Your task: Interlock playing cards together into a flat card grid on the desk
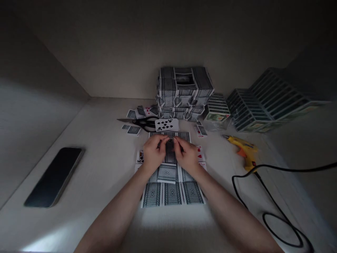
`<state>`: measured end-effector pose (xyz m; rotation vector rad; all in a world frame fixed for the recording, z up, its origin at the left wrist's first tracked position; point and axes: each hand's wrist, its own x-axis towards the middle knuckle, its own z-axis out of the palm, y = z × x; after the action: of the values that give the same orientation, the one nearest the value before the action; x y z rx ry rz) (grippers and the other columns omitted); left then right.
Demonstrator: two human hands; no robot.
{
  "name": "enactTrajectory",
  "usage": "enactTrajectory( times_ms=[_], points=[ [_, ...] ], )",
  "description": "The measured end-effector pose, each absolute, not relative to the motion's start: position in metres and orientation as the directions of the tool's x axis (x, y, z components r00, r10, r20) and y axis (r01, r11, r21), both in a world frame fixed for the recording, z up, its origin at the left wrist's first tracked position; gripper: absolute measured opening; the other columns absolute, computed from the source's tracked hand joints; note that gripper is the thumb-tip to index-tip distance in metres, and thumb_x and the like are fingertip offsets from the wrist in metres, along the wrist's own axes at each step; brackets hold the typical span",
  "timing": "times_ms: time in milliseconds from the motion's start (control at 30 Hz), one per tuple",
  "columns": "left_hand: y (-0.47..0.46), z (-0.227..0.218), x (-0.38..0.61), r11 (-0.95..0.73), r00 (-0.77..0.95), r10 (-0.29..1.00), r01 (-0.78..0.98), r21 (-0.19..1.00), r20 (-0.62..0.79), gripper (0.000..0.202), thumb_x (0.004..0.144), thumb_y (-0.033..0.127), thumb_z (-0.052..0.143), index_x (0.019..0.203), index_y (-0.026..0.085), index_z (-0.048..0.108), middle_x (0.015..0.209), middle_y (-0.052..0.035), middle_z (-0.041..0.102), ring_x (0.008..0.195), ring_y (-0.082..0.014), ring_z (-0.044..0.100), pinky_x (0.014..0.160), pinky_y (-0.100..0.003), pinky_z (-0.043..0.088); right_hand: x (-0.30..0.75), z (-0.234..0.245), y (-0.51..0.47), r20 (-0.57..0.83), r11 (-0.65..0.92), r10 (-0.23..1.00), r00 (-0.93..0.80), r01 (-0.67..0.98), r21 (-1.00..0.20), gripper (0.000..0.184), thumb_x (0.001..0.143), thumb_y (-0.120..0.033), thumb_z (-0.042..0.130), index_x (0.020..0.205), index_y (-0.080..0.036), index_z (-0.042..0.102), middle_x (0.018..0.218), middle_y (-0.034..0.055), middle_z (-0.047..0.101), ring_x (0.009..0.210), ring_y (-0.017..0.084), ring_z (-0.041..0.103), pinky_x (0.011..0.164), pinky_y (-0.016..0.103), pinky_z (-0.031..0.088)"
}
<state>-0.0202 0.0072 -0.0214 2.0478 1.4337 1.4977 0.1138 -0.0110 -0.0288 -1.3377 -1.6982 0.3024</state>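
Observation:
My left hand (155, 151) and my right hand (186, 151) meet over the laid-out playing cards. Both are closed, thumbs and fingers pinching a small curved playing card (171, 140), mostly hidden by the fingertips. Beneath them, a panel of patterned card backs (172, 193) lies flat on the table, with a loose card (167, 173) askew on top. Face-up cards stick out at its sides, among them a king of clubs (140, 156) and a five of hearts (200, 153). Just beyond my hands rests a stack topped by a spade card (166, 124).
Black-handled scissors (144, 122) lie among cut card pieces (133, 130). Behind stands a box built of cards (184, 91). At right are card stacks (268, 98) and a yellow glue gun (244, 149) with a looping black cord (279, 202). A phone (54, 177) lies at left.

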Motion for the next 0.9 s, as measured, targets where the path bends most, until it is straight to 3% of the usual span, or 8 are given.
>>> enactTrajectory(
  times_ms=[233,467,700,900],
  points=[
    [0.0074,-0.025,-0.0208,-0.485,-0.007,0.804,0.569,0.663,0.594,0.01,0.083,0.022,0.055,0.082,0.019,0.064,0.08,-0.0016,0.069,0.078,-0.0137,0.065,0.072,-0.026,0.051,0.1135,-0.0279,-0.0121,0.486,0.355,0.874,0.011,0.669,-0.653,0.028,0.087,-0.025,0.041,0.097,-0.019,0.066,0.073,0.0053,0.071,0.063,0.017,0.064,0.06,0.026,0.048],
    [0.0075,-0.0225,-0.0201,-0.452,-0.06,0.811,0.568,0.688,0.582,0.01,0.084,0.022,0.055,0.085,0.018,0.064,0.082,-0.0022,0.07,0.078,-0.0138,0.066,0.074,-0.027,0.052,0.1129,-0.0276,-0.0104,0.492,0.422,0.87,0.032,0.468,-0.777,0.027,0.084,-0.027,0.05,0.108,-0.022,0.062,0.094,0.0053,0.071,0.073,0.017,0.068,0.07,0.029,0.054],
    [0.0057,-0.0218,-0.0186,-0.5,-0.009,0.803,0.535,0.682,0.596,0.014,0.082,0.026,0.06,0.093,0.019,0.064,0.089,-0.0027,0.071,0.082,-0.014,0.067,0.076,-0.027,0.053,0.1121,-0.0294,-0.0068,0.355,0.283,0.91,0.215,0.305,-0.909,0.015,0.082,-0.034,0.056,0.082,-0.021,0.063,0.064,-0.0004,0.067,0.053,0.014,0.063,0.053,0.025,0.05],
    [0.0052,-0.0225,-0.017,-0.492,0.013,0.82,0.523,0.695,0.572,0.02,0.083,0.023,0.058,0.103,0.02,0.061,0.097,-0.003,0.071,0.087,-0.0131,0.067,0.08,-0.025,0.053,0.1118,-0.0269,-0.009,0.381,0.291,0.89,0.25,0.333,-0.897,0.014,0.082,-0.032,0.056,0.078,-0.02,0.062,0.062,-0.0005,0.064,0.053,0.013,0.061,0.053,0.024,0.046]
  ],
)
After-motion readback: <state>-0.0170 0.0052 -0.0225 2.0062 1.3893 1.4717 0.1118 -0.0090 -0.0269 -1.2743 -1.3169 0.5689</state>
